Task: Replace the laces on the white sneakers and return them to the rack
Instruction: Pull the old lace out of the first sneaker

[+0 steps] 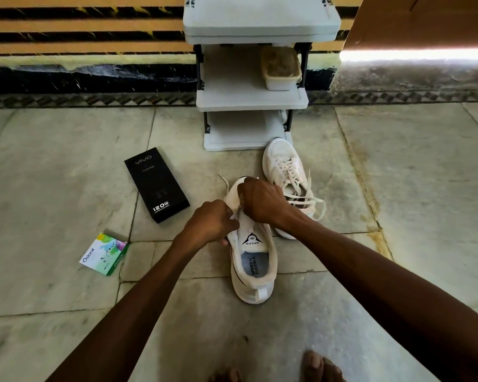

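A white sneaker stands on the floor with its heel toward me and its tongue pulled up. My left hand grips the sneaker's left side by the eyelets, fingers curled. My right hand is curled over the front of the same sneaker, and a white lace end trails out to the left of it. Which part of the lace the fingers pinch is hidden. A second white sneaker, laced with loose ends, lies behind to the right. The white shoe rack stands against the wall.
A black phone box and a small green-and-white carton lie on the stone floor to the left. A tub sits on the rack's middle shelf. A cardboard box stands at upper right. My bare toes show at the bottom.
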The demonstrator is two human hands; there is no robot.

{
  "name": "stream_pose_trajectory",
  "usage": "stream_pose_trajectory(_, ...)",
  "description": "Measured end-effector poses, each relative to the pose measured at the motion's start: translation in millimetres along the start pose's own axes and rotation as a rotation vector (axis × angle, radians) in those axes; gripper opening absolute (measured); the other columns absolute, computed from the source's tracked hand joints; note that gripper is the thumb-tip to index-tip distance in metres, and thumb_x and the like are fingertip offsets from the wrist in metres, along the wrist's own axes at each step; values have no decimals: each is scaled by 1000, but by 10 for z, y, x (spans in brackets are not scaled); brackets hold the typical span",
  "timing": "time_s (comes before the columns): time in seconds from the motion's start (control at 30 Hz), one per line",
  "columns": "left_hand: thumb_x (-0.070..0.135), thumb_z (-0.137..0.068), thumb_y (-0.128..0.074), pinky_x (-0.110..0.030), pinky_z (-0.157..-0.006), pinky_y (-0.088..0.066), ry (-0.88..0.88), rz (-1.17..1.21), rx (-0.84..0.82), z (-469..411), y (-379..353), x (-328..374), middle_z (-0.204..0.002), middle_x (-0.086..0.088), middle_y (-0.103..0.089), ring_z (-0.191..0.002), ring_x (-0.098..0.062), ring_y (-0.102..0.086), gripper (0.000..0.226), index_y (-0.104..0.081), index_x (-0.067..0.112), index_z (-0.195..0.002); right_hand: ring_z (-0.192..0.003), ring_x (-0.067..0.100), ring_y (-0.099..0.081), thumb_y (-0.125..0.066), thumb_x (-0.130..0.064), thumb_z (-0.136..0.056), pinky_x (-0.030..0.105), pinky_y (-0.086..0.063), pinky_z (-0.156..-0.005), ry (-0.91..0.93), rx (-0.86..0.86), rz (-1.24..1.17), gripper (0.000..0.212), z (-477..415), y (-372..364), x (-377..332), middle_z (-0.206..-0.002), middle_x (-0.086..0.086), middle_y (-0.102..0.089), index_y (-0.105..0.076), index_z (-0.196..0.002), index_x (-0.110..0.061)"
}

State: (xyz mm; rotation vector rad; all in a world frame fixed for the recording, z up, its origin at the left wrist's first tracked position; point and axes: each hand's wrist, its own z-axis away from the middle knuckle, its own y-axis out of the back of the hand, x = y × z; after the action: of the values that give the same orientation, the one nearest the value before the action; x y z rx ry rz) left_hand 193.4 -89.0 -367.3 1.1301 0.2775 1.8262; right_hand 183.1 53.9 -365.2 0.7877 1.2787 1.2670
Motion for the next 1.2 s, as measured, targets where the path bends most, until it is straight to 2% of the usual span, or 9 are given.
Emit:
stream_pose_trajectory(0.2,14,-81,-60,-43,-76,-59,-15,-13,-9,16,28,-8,-77,-11,-74,-64,-26,-72,14,-70,4,-84,-65,9,-51,-42,4,-90,16,-43,-53,-262,390,-1078,24,9,622,63,-76,-3,-53,-54,-79,-14)
stream_pose_trajectory(0.3,15,-80,-59,-41,-75,-59,-18,-6,-6,27,15,10,-75,-10,-74,-61,-25,-72,19,-71,3,-90,-70,15,-55,-39,5,-87,24,-47,-57,-401,242,-1943,28,5,757,82,-75,3,-55,-51,-73,-16)
stream_pose_trajectory(0.33,15,-80,-59,-39,-74,-60,-10,5,-3,25,12,11,-74,-9,-74,-60,-24,-72,19,-72,4,-90,-65,14,-54,-38,4,-88,23,-45,-51,-432,144,-2024,29,4,726,77,-72,3,-55,-50,-73,-17)
stream_pose_trajectory(0.43,13,-81,-61,-29,-65,-57,5,6,-5,27,20,40,-72,-6,-72,-61,-24,-72,10,-69,9,-79,-52,9,-48,-43,-8,-94,18,-33,-40,-378,-49,-1315,20,13,495,40,-71,1,-58,-56,-82,-17)
stream_pose_trajectory(0.5,12,-83,-62,-31,-67,-58,2,15,6,29,18,51,-78,-9,-72,-64,-27,-72,16,-60,17,-67,-71,16,-62,-55,-23,-95,22,-41,-54,-258,-48,-610,14,29,288,31,-87,2,-67,-68,-94,-17)
stream_pose_trajectory(0.57,13,-84,-63,-40,-76,-59,3,23,17,29,7,46,-90,-13,-73,-68,-28,-73,23,-54,23,-65,-97,26,-66,-62,-26,-91,26,-45,-71,-199,-30,-247,20,74,117,18,-107,6,-68,-69,-108,-18)
stream_pose_trajectory(0.7,16,-86,-62,-43,-79,-58,13,22,17,25,-7,35,-87,-16,-74,-70,-28,-73,12,-62,15,-74,-107,32,-62,-60,-15,-88,35,-50,-83,-69,42,5,25,156,-2,-49,-117,12,-62,-63,-111,-8)
stream_pose_trajectory(0.93,15,-83,-62,-38,-77,-59,12,-3,34,57,2,60,-93,-14,-74,-67,-26,-73,2,-63,15,-82,-116,32,-49,-53,-16,-94,40,-43,-74,-34,119,164,31,142,94,35,-126,14,-51,-55,-122,-2)
stream_pose_trajectory(1.2,15,-84,-62,-38,-76,-59,45,29,44,63,0,30,-86,-15,-74,-67,-28,-73,19,-66,2,-97,-101,32,-64,-49,-30,-101,35,-37,-67,34,205,193,28,77,114,-7,-113,12,-62,-57,-113,-6)
